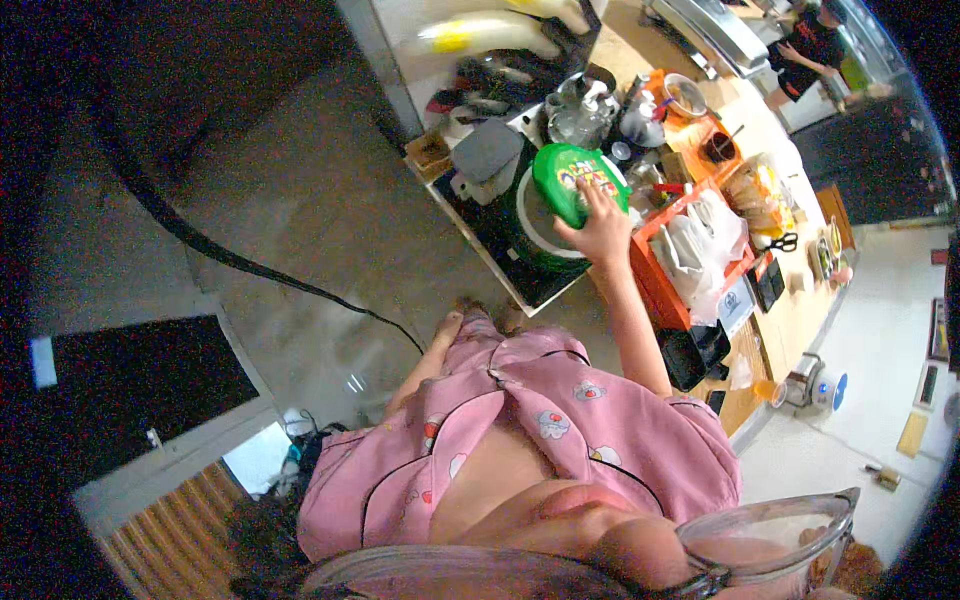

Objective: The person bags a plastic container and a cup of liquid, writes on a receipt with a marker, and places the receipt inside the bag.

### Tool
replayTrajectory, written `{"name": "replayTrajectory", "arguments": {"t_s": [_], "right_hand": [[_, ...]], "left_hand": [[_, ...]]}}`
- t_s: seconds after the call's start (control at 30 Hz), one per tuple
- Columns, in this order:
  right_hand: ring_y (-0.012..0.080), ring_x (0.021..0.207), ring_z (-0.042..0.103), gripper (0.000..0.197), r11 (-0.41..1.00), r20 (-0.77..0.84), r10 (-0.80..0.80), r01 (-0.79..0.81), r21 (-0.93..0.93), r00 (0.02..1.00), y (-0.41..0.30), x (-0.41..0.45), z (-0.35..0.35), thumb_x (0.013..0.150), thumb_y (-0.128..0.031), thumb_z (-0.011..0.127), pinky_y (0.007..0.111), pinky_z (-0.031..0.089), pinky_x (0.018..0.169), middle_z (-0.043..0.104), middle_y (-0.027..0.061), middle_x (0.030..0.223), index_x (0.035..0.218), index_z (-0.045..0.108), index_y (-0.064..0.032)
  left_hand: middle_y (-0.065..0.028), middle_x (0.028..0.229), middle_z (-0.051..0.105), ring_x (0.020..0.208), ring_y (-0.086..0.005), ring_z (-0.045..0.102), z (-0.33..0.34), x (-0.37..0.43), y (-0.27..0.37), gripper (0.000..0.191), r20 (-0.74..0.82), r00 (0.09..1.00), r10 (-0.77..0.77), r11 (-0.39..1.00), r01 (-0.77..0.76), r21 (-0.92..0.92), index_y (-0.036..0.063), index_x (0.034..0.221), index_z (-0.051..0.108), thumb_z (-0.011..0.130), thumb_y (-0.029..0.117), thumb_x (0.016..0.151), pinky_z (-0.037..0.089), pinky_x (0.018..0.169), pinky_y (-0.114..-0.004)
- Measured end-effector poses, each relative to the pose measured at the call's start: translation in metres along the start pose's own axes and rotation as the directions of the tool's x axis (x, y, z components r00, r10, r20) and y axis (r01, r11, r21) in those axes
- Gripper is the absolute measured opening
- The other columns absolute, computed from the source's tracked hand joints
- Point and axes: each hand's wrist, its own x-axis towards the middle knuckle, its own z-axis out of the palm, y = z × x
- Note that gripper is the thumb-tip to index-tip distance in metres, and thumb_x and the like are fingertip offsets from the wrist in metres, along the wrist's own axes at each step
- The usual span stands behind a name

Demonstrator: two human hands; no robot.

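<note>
My right hand [604,229] holds a green plastic lid or tub [570,176] with colourful printing. Its fingers lie over the printed face, and the thumb is at the lower edge. Under the green thing is a dark round container with a pale rim [527,229], partly covered by it. That container stands on a black-topped, light-edged stand [480,232]. Beside it is a grey lid-like piece [487,154]. My left arm hangs at my side, with the left hand [448,330] low by the pink trousers; its fingers are too unclear to read.
Right of my arm, a wooden table [799,315] bears an orange-red box [660,285] of white plastic bags, black scissors [784,241] and a dark cup [720,148]. Clear jars [581,112] stand behind the container. A dark cable [262,274] crosses at left. Another person [810,52] stands far right.
</note>
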Motion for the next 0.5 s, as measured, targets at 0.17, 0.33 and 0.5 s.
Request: {"name": "replayTrajectory", "arguments": {"t_s": [0.17, 0.33, 0.5], "right_hand": [[0.0237, 0.073, 0.064, 0.032, 0.923, -0.172, 0.325, -0.273, 0.27, 0.93, 0.036, 0.054, -0.073, 0.077, -0.032, 0.062, 0.034, 0.048, 0.064, 0.064, 0.0131, 0.085, 0.102, 0.06, -0.0128], [0.0289, 0.092, 0.058, 0.025, 0.95, -0.593, 0.282, -0.307, 0.061, 0.754, 0.05, 0.078, -0.07, 0.083, -0.014, 0.057, 0.034, 0.045, 0.078, 0.062, 0.0124, 0.097, 0.105, 0.058, -0.0033], [0.03, 0.088, 0.057, 0.025, 0.941, -0.458, 0.058, -0.202, -0.273, 0.887, 0.015, 0.045, -0.018, 0.075, -0.003, 0.057, 0.038, 0.046, 0.076, 0.059, 0.0097, 0.095, 0.099, 0.056, -0.0037]], "left_hand": [[-0.0114, 0.075, 0.059, 0.071, -0.0246, 0.057, -0.046, 0.037, 0.043, 0.027, 0.104, 0.993, 0.054, 0.989, -0.068, 0.135, 0.0014, 0.092, 0.056, 0.049, 0.026, 0.082, 0.046, 0.068, -0.039], [-0.0111, 0.075, 0.059, 0.071, -0.0243, 0.057, -0.097, 0.074, 0.06, 0.028, 0.178, 0.983, 0.054, 0.962, -0.099, 0.254, 0.0015, 0.092, 0.056, 0.049, 0.026, 0.082, 0.045, 0.068, -0.039], [-0.0109, 0.076, 0.059, 0.071, -0.024, 0.057, -0.137, 0.103, 0.079, 0.028, 0.249, 0.967, 0.049, 0.931, -0.134, 0.34, 0.0015, 0.093, 0.056, 0.049, 0.026, 0.082, 0.045, 0.068, -0.038]]}}
